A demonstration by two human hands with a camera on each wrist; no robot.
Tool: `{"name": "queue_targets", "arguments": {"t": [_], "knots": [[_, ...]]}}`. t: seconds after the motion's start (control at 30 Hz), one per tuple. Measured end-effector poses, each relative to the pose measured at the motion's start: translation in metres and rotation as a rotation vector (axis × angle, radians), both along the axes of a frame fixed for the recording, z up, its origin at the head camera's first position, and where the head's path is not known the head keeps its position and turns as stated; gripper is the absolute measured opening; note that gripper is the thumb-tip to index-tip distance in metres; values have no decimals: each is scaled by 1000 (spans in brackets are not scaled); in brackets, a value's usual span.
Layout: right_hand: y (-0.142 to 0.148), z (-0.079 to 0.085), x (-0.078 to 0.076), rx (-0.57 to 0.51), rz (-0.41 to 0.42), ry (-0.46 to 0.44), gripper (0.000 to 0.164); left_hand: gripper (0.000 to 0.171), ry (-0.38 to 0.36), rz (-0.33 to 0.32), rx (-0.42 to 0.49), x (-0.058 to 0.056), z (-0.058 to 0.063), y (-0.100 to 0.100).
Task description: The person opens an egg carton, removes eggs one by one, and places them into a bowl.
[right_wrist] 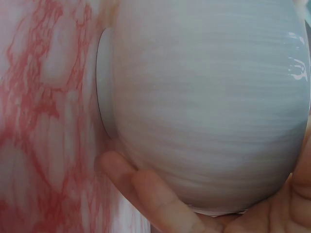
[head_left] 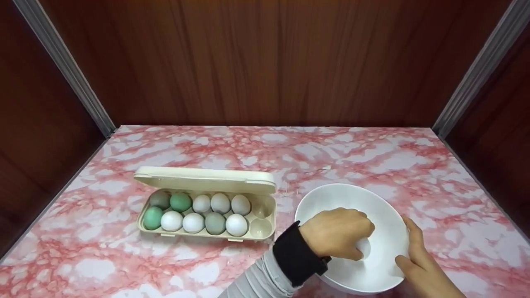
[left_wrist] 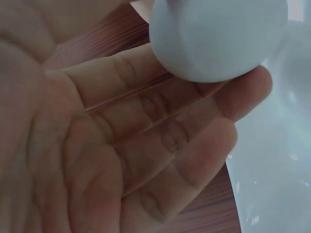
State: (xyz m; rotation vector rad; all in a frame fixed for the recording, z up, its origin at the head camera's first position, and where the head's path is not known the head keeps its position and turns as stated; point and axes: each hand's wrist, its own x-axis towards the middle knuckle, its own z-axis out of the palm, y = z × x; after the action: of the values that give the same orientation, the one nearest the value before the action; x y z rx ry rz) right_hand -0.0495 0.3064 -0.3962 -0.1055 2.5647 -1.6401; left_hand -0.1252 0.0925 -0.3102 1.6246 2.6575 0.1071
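My left hand [head_left: 337, 232] reaches over the white bowl [head_left: 383, 271] and pinches a white egg [head_left: 364, 247] inside it. In the left wrist view the egg [left_wrist: 218, 39] lies against the fingertips, with the little finger curled below. My right hand [head_left: 422, 258] grips the bowl's right side, thumb over the rim. The right wrist view shows its fingers [right_wrist: 158, 194] around the bowl's outer wall [right_wrist: 209, 97], close to the foot. Left of the bowl stands a lidded egg carton [head_left: 165, 169], its lid raised, holding several white, grey and green eggs [head_left: 193, 223].
Two cups [head_left: 261, 228] at the carton's right end hold no egg. Under everything lies a red-and-white marbled tabletop [head_left: 232, 147]. Dark wood panels [head_left: 273, 62] with grey metal corner strips [head_left: 68, 62] stand at the back and both sides.
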Motion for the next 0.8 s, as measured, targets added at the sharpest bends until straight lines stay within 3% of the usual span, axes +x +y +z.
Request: {"name": "queue_targets", "arguments": {"t": [0.23,0.5,0.8], "knots": [[-1,2,0,-4,6,-11,85,31,-55,70,-32,0,-5,1],[1,-2,-2,-33,16,-1,85,27,-51,62,-35,-1,-6,0],[1,1,-1,-23,21,-9,85,24,-58,188,-83,-2,-12,1]]}}
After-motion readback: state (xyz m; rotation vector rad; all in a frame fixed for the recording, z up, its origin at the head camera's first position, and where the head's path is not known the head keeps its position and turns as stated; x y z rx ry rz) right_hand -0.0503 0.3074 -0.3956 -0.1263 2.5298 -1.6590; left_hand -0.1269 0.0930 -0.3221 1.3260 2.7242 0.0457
